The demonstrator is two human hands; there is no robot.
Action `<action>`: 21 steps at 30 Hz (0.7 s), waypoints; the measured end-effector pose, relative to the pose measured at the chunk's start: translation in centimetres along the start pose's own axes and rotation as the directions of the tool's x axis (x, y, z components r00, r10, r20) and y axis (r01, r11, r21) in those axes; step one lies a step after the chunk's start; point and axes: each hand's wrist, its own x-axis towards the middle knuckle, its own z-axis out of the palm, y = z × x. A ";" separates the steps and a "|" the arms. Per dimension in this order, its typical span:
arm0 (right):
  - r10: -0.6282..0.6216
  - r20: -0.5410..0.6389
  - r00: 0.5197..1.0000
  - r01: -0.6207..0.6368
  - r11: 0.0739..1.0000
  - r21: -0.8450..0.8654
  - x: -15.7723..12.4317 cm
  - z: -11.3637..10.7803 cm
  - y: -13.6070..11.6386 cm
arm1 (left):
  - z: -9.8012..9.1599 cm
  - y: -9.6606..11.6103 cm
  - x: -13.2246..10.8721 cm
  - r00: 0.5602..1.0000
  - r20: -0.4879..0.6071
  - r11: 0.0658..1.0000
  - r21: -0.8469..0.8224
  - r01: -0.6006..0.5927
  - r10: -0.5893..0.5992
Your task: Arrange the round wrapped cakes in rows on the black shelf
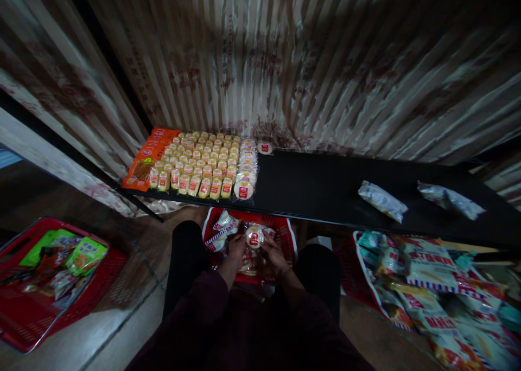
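- Your round snack (254, 236) is just below the middle of the frame, in a clear wrapper with a red label.
- Your left hand (235, 253) has its grip closed on one side of it, and your right hand (275, 256) has its grip closed on the other side.
- Under your hands is the middle basket (286, 234), red, with more wrapped snacks (222, 227) inside.
- Above it, across the frame, is the black table (309, 181).
- On its left part you see rows of little yellow cakes (199, 162), with an orange bag (140, 165) at their left and a line of round snacks (244, 189) at their right.
- One lone snack (265, 148) sits near the back edge.
- Two shiny bags (382, 200) lie on the right part.
- At the lower left, a red basket (108, 268) holds green bags (86, 255).
- At the lower right, another basket (350, 273) is full of big bags (427, 262).
- A striped curtain (252, 62) fills the top.
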 end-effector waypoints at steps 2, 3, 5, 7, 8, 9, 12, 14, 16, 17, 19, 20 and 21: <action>0.011 0.005 1.000 -0.011 1.000 0.009 -0.2 0.1 -0.1 | 0.0 0.0 0.0 1.000 -0.004 1.000 0.006 -0.019 0.019; 0.021 0.004 1.000 -0.021 1.000 0.011 -0.3 0.1 -0.1 | 0.0 0.0 0.1 0.999 -0.008 0.999 0.009 -0.031 0.031; 0.053 -0.003 0.999 -0.052 0.998 0.024 -0.5 0.2 -0.3 | 0.1 0.0 0.1 0.998 -0.023 0.998 0.017 -0.057 0.057; 0.080 -0.006 0.997 -0.080 0.996 0.048 -0.6 0.3 -0.4 | 0.1 -0.1 0.2 0.996 -0.034 0.996 0.028 -0.086 0.087; 0.087 -0.002 0.996 -0.087 0.994 0.058 -0.7 0.4 -0.5 | 0.2 0.0 0.1 0.994 -0.036 0.994 0.036 -0.100 0.102; 0.088 0.006 0.996 -0.088 0.994 0.066 -0.8 0.4 -0.5 | 0.2 0.0 0.0 0.993 -0.035 0.992 0.043 -0.115 0.116; 0.046 0.045 0.998 -0.049 0.997 0.059 -1.0 0.6 -0.7 | 0.2 0.1 -0.4 0.987 -0.027 0.986 0.066 -0.155 0.157; 0.004 0.071 0.997 -0.007 0.999 0.052 -1.3 0.7 -0.9 | 0.3 0.2 -0.7 0.983 -0.023 0.980 0.082 -0.180 0.182; -0.012 0.071 0.997 0.008 0.998 0.058 -1.6 0.7 -1.2 | 0.3 0.4 -0.8 0.978 -0.017 0.974 0.098 -0.205 0.207; -0.006 0.061 0.998 0.002 0.998 0.064 -1.7 0.7 -1.3 | 0.4 0.4 -0.9 0.976 -0.014 0.971 0.103 -0.214 0.217; 0.007 0.047 0.999 -0.010 0.997 0.073 -1.9 0.7 -1.4 | 0.4 0.6 -0.9 0.971 -0.005 0.964 0.119 -0.238 0.241; 0.004 0.049 0.999 -0.008 0.997 0.077 -1.9 0.6 -1.5 | 0.4 0.6 -0.9 0.966 0.002 0.958 0.131 -0.257 0.259; 0.000 0.057 0.998 -0.005 0.997 0.082 -1.9 0.6 -1.5 | 0.4 0.7 -1.0 0.959 0.010 0.949 0.145 -0.280 0.282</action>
